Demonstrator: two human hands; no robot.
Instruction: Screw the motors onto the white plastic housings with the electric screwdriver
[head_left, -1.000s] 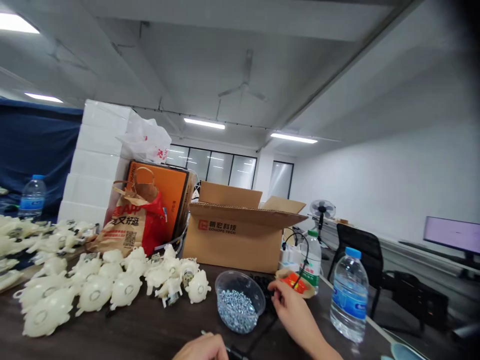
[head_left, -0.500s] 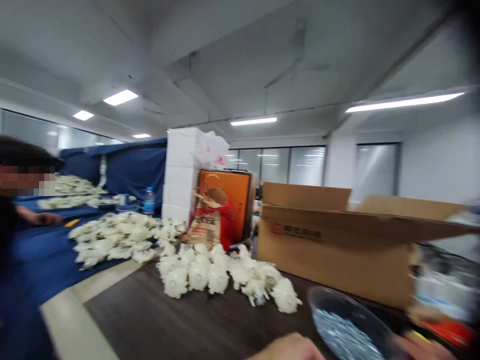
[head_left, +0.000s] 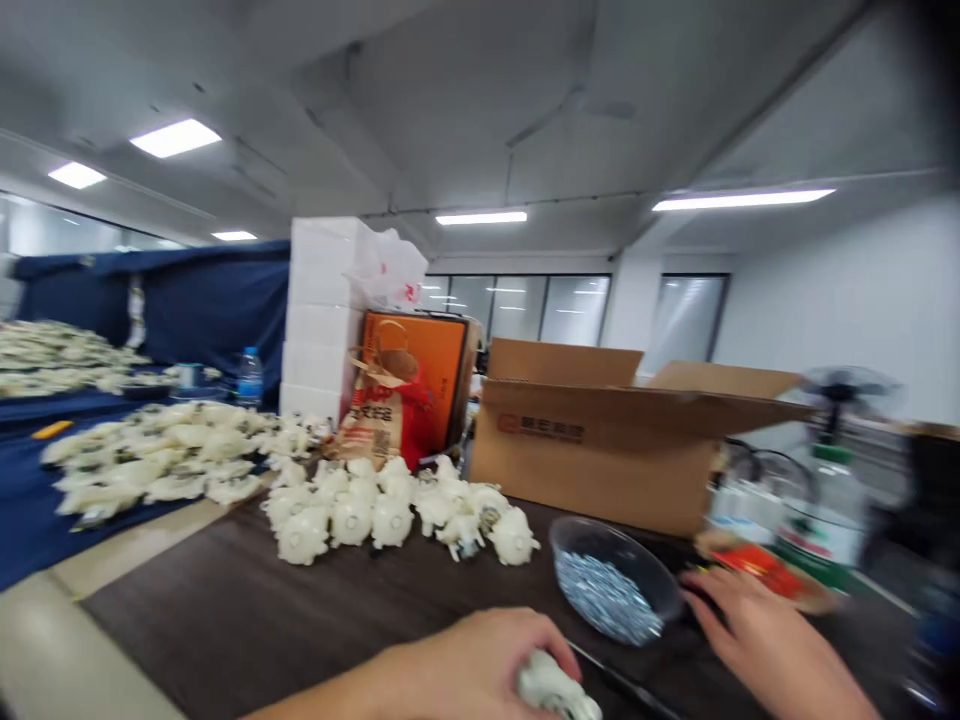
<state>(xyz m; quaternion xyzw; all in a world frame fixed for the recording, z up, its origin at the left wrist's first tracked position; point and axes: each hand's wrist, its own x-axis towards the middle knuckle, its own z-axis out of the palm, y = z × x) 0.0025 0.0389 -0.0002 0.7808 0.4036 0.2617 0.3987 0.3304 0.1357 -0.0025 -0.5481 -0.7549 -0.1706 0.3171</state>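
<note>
My left hand (head_left: 480,655) curls around an off-white moulded plastic part (head_left: 551,685) at the bottom middle; the hand hides some of it. Just right of that part lies a dark tool with a thin shaft (head_left: 630,692), partly cut off by the frame. A clear bowl (head_left: 559,545) of small silvery metal pieces (head_left: 607,595) stands beyond. At its right edge is my right hand (head_left: 757,625), thumb and fingertips drawn together near the rim. Whatever they pinch is too dark and small to make out. A bit of yellow shows by the fingers.
Off-white plastic parts (head_left: 375,510) stand in a group on the dark table (head_left: 247,590). An open cardboard box (head_left: 592,460) is behind the bowl, a red item (head_left: 765,570) and a green-capped bottle (head_left: 832,500) at right. More parts (head_left: 165,455) pile on blue cloth at left.
The view has turned right, and the other person has left the frame at left. My left hand now shows with the plastic part in it. More of my right hand is visible beside the bowl.
</note>
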